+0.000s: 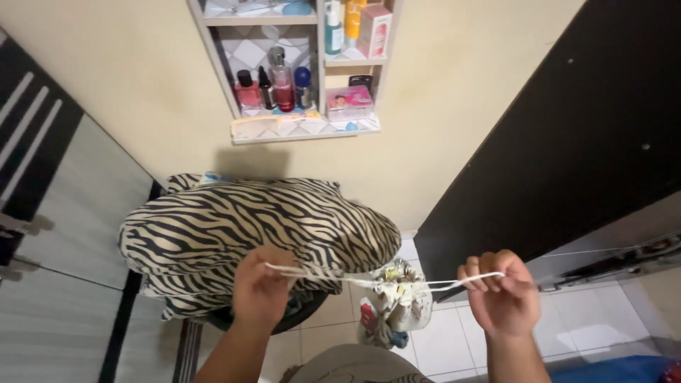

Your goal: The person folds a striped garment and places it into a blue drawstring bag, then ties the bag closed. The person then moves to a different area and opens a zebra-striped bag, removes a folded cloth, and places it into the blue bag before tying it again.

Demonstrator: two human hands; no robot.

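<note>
My left hand (pixel 261 291) and my right hand (pixel 502 296) each grip one end of a white drawstring (pixel 369 281) stretched taut between them. The cord runs through the mouth of a small pale patterned pouch (pixel 396 305), which hangs bunched from the string's middle. Both fists are closed around the cord, held at about the same height over the tiled floor. Just behind my left hand lies a zebra-striped cushion (pixel 255 230).
A recessed wall shelf (pixel 298 64) holds perfume bottles, tubes and small boxes. A dark cabinet (pixel 567 142) stands at the right, a striped black-and-white wardrobe door (pixel 57 213) at the left. White floor tiles (pixel 440 340) lie below, with a blue object (pixel 610 370) at the bottom right.
</note>
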